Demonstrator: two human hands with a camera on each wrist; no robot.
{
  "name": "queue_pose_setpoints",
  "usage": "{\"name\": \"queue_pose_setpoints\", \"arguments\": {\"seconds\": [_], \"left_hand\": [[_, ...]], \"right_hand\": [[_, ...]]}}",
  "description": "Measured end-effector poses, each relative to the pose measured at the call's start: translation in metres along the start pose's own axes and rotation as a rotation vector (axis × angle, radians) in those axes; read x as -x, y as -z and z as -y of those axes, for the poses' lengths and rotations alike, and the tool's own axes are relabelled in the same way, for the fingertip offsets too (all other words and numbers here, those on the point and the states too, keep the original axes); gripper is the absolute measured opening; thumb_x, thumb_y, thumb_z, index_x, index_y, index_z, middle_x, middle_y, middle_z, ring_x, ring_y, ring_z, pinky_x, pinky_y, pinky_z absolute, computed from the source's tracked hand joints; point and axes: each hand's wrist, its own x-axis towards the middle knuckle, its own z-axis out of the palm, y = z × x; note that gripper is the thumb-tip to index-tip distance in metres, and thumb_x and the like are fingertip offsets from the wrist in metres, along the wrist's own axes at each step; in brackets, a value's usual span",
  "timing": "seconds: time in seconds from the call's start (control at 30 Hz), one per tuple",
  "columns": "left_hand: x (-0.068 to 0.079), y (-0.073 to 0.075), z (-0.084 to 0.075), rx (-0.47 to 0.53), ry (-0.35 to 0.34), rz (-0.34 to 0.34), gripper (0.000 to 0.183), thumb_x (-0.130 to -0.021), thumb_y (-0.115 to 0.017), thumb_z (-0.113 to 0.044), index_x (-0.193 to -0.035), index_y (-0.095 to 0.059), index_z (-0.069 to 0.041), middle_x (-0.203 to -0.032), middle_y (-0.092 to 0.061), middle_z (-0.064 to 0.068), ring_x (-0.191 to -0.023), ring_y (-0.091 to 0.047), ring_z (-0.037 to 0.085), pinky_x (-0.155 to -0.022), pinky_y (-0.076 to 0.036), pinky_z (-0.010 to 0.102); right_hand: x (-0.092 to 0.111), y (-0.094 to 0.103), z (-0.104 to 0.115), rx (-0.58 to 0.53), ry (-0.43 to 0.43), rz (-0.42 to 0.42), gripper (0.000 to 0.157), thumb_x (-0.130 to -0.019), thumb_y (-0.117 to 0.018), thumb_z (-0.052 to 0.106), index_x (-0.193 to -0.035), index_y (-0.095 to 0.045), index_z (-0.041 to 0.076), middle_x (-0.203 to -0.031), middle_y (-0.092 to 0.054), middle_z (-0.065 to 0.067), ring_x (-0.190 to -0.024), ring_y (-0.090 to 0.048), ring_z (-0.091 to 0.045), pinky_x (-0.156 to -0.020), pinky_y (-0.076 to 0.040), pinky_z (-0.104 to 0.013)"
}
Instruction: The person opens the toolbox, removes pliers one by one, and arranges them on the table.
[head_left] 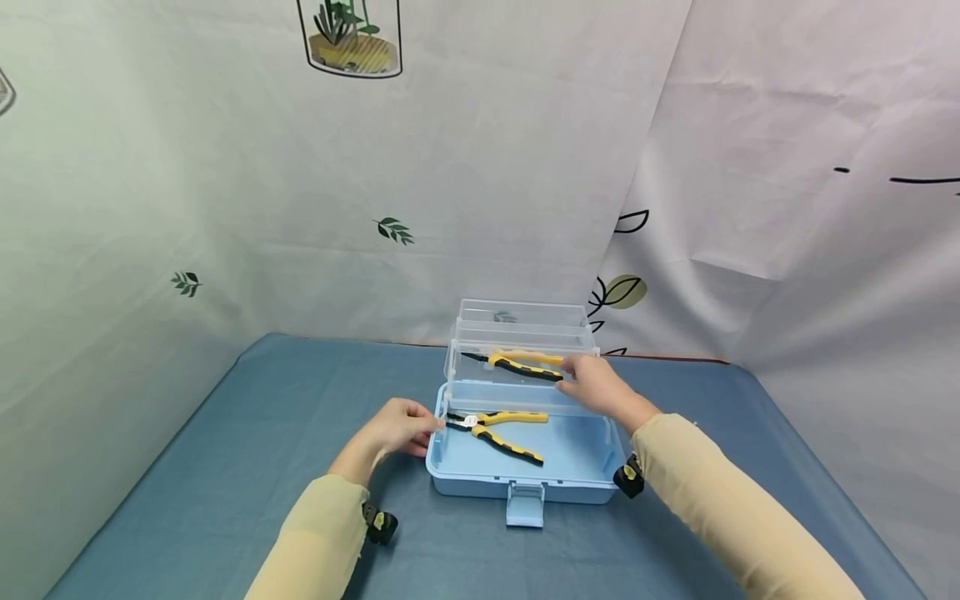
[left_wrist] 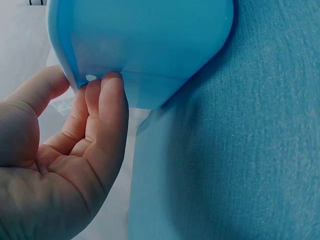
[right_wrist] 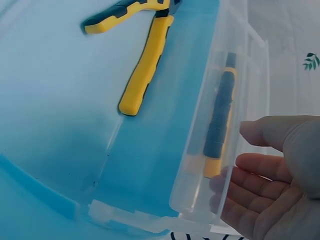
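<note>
Left hand (head_left: 397, 427) is pinching a smooth blue plastic box (head_left: 573, 490) by its rim; yellow-black pliers (head_left: 510, 447) are lying splayed inside. Slim-nosed pliers (head_left: 528, 369) are resting in a clear tray (right_wrist: 187, 195) above; right hand (head_left: 602, 388) is curving loosely at its end, thumb apart.

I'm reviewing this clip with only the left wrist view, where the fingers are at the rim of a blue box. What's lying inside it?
Observer: One pair of yellow-and-black pliers lies with its handles spread inside the blue toolbox.
Operator: Where is the other hand?
Observer: The right hand is at a clear tray, by the handle ends of the long-nose pliers in it.
Operator: Anything at the front of the box?
Observer: A light-blue latch there, swung open.
</note>
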Motion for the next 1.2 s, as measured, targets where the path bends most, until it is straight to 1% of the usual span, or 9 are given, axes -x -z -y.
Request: {"name": "queue_pose_setpoints", "arguments": {"seconds": [0.13, 0.33, 0.47, 0.63, 0.73, 0.9, 0.97, 1.03, 1.2], "left_hand": [[0.000, 0.000, 0.001, -0.003, 0.001, 0.000, 0.019, -0.086, -0.068, -0.019, -0.091, -0.067, -0.001, -0.078, -0.064, 0.009, -0.066, -0.061, 0.016, -0.058, -0.057, 0.030], [0.000, 0.000, 0.001, -0.010, 0.000, -0.005, 0.019, -0.086, -0.069, -0.020, -0.091, -0.067, -0.002, -0.079, -0.064, 0.009, -0.066, -0.061, 0.016, -0.058, -0.057, 0.030], [0.001, -0.001, 0.000, -0.012, 0.001, -0.006, 0.019, -0.086, -0.068, -0.020, -0.091, -0.067, -0.002, -0.079, -0.064, 0.009, -0.066, -0.061, 0.016, -0.058, -0.057, 0.030], [0.001, -0.002, 0.000, -0.017, 0.002, -0.009, 0.019, -0.086, -0.068, -0.020, -0.090, -0.067, -0.002, -0.079, -0.064, 0.009, -0.066, -0.061, 0.016, -0.058, -0.057, 0.029], [0.001, -0.002, 0.000, -0.022, 0.001, -0.007, 0.019, -0.086, -0.068, -0.021, -0.091, -0.067, -0.002, -0.080, -0.064, 0.009, -0.067, -0.061, 0.016, -0.058, -0.057, 0.029], [-0.001, -0.001, 0.001, -0.022, -0.001, -0.003, 0.020, -0.086, -0.068, -0.021, -0.091, -0.067, -0.002, -0.080, -0.064, 0.009, -0.067, -0.061, 0.015, -0.058, -0.057, 0.030], [-0.001, -0.001, 0.000, -0.024, 0.001, -0.003, 0.020, -0.086, -0.069, -0.021, -0.091, -0.067, -0.002, -0.079, -0.064, 0.009, -0.067, -0.061, 0.015, -0.058, -0.057, 0.030], [0.000, 0.000, 0.000, -0.026, 0.001, -0.004, 0.020, -0.086, -0.069, -0.021, -0.090, -0.067, -0.002, -0.079, -0.064, 0.009, -0.067, -0.060, 0.015, -0.057, -0.057, 0.030], [0.000, -0.001, 0.000, -0.030, 0.003, -0.007, 0.020, -0.086, -0.069, -0.022, -0.091, -0.067, -0.002, -0.079, -0.064, 0.009, -0.067, -0.061, 0.015, -0.057, -0.057, 0.029]], "right_hand": [[-0.002, -0.002, 0.001, 0.024, -0.004, 0.004, 0.038, -0.091, -0.062, 0.018, -0.122, -0.058, -0.004, -0.121, -0.062, -0.021, -0.112, -0.058, -0.035, -0.092, -0.050, -0.046], [-0.007, -0.004, 0.003, 0.026, -0.026, 0.022, 0.036, -0.091, -0.061, 0.016, -0.121, -0.059, -0.004, -0.121, -0.062, -0.020, -0.112, -0.059, -0.034, -0.094, -0.050, -0.046], [-0.012, -0.006, 0.003, 0.059, -0.034, 0.042, 0.033, -0.091, -0.061, 0.013, -0.119, -0.061, -0.004, -0.119, -0.063, -0.019, -0.106, -0.062, -0.031, -0.089, -0.052, -0.044], [-0.017, -0.008, 0.006, 0.082, -0.037, 0.063, 0.028, -0.090, -0.060, 0.010, -0.114, -0.064, -0.003, -0.113, -0.066, -0.018, -0.093, -0.064, -0.024, -0.081, -0.054, -0.040], [-0.018, -0.008, 0.007, 0.083, -0.028, 0.063, 0.024, -0.090, -0.060, 0.009, -0.111, -0.066, -0.002, -0.110, -0.067, -0.016, -0.085, -0.063, -0.020, -0.077, -0.054, -0.037], [-0.019, -0.009, 0.008, 0.097, 0.005, 0.045, 0.021, -0.090, -0.061, 0.007, -0.107, -0.067, -0.001, -0.105, -0.068, -0.014, -0.088, -0.063, -0.022, -0.079, -0.054, -0.039], [-0.019, -0.009, 0.008, 0.107, 0.026, 0.039, 0.018, -0.089, -0.062, 0.007, -0.104, -0.069, 0.000, -0.100, -0.069, -0.013, -0.087, -0.063, -0.021, -0.079, -0.054, -0.039], [-0.018, -0.008, 0.008, 0.117, 0.048, 0.035, 0.015, -0.089, -0.063, 0.007, -0.100, -0.070, 0.001, -0.096, -0.069, -0.010, -0.082, -0.062, -0.019, -0.076, -0.054, -0.037], [-0.016, -0.007, 0.006, 0.112, 0.081, 0.060, 0.012, -0.088, -0.063, 0.006, -0.096, -0.071, 0.002, -0.091, -0.069, -0.009, -0.075, -0.060, -0.016, -0.071, -0.053, -0.035]]}}
